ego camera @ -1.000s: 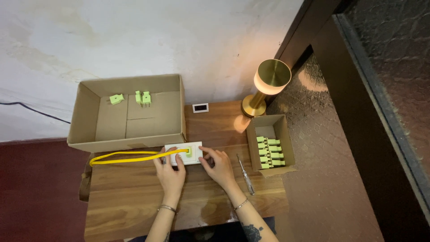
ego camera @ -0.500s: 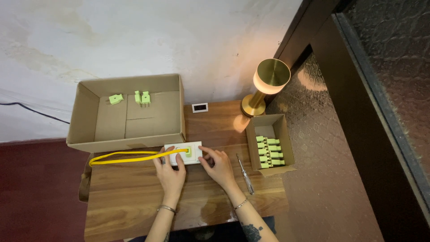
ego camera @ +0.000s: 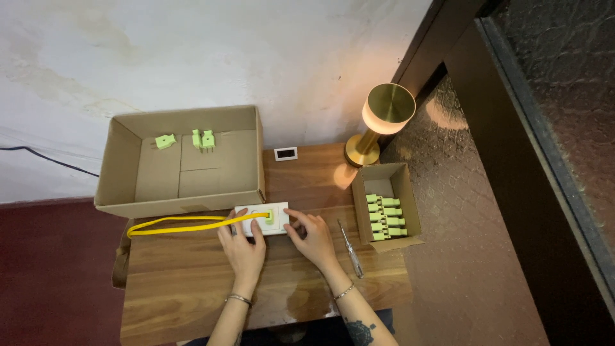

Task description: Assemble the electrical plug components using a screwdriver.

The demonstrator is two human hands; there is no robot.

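Observation:
A white rectangular socket plate (ego camera: 277,211) lies on the wooden table (ego camera: 192,282), with a green plug (ego camera: 270,216) seated in it. A yellow cable (ego camera: 173,223) runs left from the plug. My left hand (ego camera: 243,247) rests its fingers on the plate's near edge by the plug and cable. My right hand (ego camera: 312,235) touches the plate's right end with its fingertips. Whether either hand truly grips the plate is hard to tell; both press on it.
A large open cardboard box (ego camera: 122,173) with three green plugs (ego camera: 204,139) stands behind the plate. A small box (ego camera: 410,211) of several green plugs sits to the right. A screwdriver (ego camera: 350,248), a brass lamp (ego camera: 378,122) and a small white display (ego camera: 285,154) are nearby.

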